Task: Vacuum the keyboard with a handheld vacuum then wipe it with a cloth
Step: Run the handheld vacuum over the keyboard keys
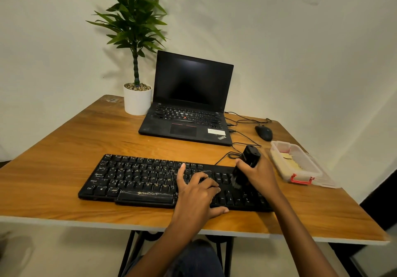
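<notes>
A black wired keyboard (137, 180) lies across the front of the wooden table (75, 134). My right hand (258, 174) grips a black handheld vacuum (250, 156), tilted with its brush nozzle down on the keys near the keyboard's right end. My left hand (196, 192) rests flat on the keyboard's right-middle keys, fingers spread, thumb at the front edge. No cloth lying loose is visible.
An open black laptop (189, 113) stands behind the keyboard, a potted plant (137, 98) to its left. A black mouse (263, 133) and cables lie at the back right. A clear plastic box (296, 165) with a red latch sits at the right edge.
</notes>
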A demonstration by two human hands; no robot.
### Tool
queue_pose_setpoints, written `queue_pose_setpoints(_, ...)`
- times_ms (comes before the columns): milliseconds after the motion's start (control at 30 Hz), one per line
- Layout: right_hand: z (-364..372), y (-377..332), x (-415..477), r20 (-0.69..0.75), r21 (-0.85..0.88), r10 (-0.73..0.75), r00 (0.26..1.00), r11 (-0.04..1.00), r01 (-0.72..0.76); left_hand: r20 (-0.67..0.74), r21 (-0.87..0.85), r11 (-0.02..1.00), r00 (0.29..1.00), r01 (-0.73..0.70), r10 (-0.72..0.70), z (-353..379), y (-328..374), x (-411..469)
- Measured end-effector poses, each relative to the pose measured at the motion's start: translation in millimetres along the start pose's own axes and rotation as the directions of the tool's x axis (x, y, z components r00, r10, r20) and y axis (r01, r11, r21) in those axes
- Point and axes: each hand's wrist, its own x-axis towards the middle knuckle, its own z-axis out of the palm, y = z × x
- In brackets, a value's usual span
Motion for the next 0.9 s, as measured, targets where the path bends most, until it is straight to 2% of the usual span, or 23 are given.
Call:
queue_pose_setpoints(167,15.2,-4.3,6.6,-0.090,0.124,0.006,0.996,0.992,0.005,0.015,0.017,0.999,0.999,-0.047,0.047,-9.0,-8.0,-3.0)
queue_pose_setpoints(267,11.8,-1.3,-2.2,-0.088,0.240,0.085,0.992,0.969,-0.062,-0.009,0.051,0.998,0.999,-0.045,0.046,-19.2,-29.4,-12.6)
queue_pose_setpoints(333,6.2,-0.1,-9.9,-0.026,0.290,0.118,0.993,0.951,-0.106,-0.027,0.066,0.998,0.999,-0.023,0.025,-27.6,-48.3,-21.0)
queue_pose_setpoints(467,-5.6,-6.5,-22.8,0.120,0.276,0.102,0.988,0.952,-0.131,-0.039,0.079,0.997,0.999,-0.026,0.029,-35.0,-73.5,-34.5)
queue_pose_setpoints(600,-12.6,-17.5,-36.0,0.107,0.270,0.045,0.993,0.960,-0.073,-0.036,0.090,0.996,0.999,0.020,-0.017,-35.0,-75.8,-37.3)
queue_pose_setpoints(667,-11.4,-20.8,-44.7,0.151,0.282,0.004,0.989,0.958,-0.047,-0.031,0.115,0.993,0.999,0.036,-0.033,-34.0,-74.9,-37.6)
queue_pose_setpoints(800,-8.8,-18.8,-51.6,0.295,0.140,-0.048,0.954,0.990,0.006,-0.030,0.121,0.992,0.999,0.048,-0.045,-33.0,-75.6,-39.6)
queue_pose_setpoints(900,-19.1,-19.1,-42.5,0.439,0.092,-0.056,0.897,0.996,0.018,-0.030,0.123,0.991,0.998,0.053,-0.049,-31.8,-75.6,-39.2)
